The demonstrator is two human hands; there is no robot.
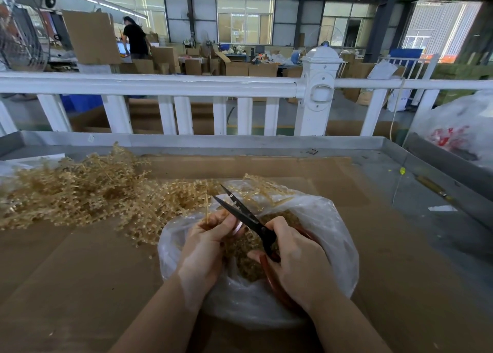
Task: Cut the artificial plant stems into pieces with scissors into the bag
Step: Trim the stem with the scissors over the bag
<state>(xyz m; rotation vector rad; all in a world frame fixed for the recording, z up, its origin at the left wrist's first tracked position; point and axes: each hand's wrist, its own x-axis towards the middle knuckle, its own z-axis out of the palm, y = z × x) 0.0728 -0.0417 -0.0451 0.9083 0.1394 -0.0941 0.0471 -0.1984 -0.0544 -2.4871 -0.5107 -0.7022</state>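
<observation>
A cutting step was judged to be in hand. A tan stem (206, 208) was pinched upright in the curled fingers of the left hand (205, 243), just above the mouth of the clear bag (328, 219). The scissors (244, 216) were gripped at the handles by the right hand (296, 259), their blades parted and angled up past the left fingertips, close beside the stem. Cut pieces (248, 262) lay in the bag beneath both hands. The uncut pile of stems (80, 192) lay beyond and to the left of the left hand. The next move was judged to call for the blades being set across the stem and closed, clear of the fingers.
</observation>
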